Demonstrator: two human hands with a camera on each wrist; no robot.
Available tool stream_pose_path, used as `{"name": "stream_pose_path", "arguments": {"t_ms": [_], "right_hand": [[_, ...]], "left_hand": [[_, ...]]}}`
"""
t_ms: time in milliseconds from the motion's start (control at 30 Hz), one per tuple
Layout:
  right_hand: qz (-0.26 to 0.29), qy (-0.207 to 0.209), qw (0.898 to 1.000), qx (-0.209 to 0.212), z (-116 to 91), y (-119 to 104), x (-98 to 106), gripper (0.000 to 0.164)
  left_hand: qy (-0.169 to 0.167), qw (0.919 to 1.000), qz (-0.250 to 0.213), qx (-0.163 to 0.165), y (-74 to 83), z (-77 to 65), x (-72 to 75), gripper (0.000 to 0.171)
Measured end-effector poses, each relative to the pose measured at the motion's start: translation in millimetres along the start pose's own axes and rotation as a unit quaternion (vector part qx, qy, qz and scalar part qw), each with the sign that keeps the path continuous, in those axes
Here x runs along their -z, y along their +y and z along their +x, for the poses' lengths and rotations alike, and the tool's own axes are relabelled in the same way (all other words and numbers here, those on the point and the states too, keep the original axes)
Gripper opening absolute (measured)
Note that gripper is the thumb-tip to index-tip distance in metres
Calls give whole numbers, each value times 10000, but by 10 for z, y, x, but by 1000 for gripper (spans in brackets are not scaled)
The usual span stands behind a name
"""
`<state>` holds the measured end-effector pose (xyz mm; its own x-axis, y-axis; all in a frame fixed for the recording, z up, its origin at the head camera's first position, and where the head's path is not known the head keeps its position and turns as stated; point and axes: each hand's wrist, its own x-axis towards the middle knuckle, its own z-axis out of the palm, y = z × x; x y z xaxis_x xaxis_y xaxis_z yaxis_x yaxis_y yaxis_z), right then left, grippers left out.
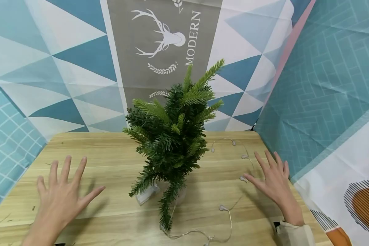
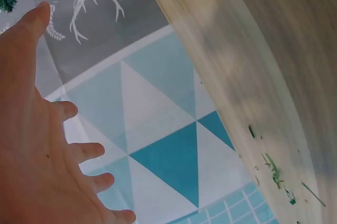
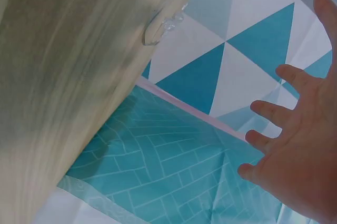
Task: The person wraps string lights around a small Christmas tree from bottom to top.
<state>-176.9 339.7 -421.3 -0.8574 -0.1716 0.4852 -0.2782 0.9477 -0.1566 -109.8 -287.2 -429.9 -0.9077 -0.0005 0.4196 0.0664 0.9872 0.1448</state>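
Left hand [image 1: 61, 193], right hand [image 1: 275, 181] empty, splayed, flanking tree [image 1: 178, 136] on bench [image 1: 104, 150]. Likely between steps; next move, if on string lights [image 1: 223, 207], calls for pinch.

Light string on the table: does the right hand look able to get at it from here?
Probably yes: the right hand holds nothing, and in the head view the light string runs close beside it, with nothing seen between them.

The tree [image 1: 175, 136] is dark green, lighter at its tips — the table [image 1: 107, 150] pale wood-grained, the far cloth [image 1: 107, 65] blue-and-white triangled.
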Motion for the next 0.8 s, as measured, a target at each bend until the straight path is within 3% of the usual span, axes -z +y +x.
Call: {"name": "stream_pose_path", "arguments": {"t_ms": [433, 633, 800], "right_hand": [[-149, -190, 9997, 96, 54, -224, 156, 93], [-195, -352, 9987, 300, 32, -335, 231, 92], [-207, -584, 9968, 514, 14, -502, 296, 91]], "left_hand": [[11, 9996, -103, -258, 140, 12, 97, 113], [-61, 9984, -52, -555, 273, 8, 117, 113], [-228, 9942, -467, -946, 439, -16, 133, 106]]}}
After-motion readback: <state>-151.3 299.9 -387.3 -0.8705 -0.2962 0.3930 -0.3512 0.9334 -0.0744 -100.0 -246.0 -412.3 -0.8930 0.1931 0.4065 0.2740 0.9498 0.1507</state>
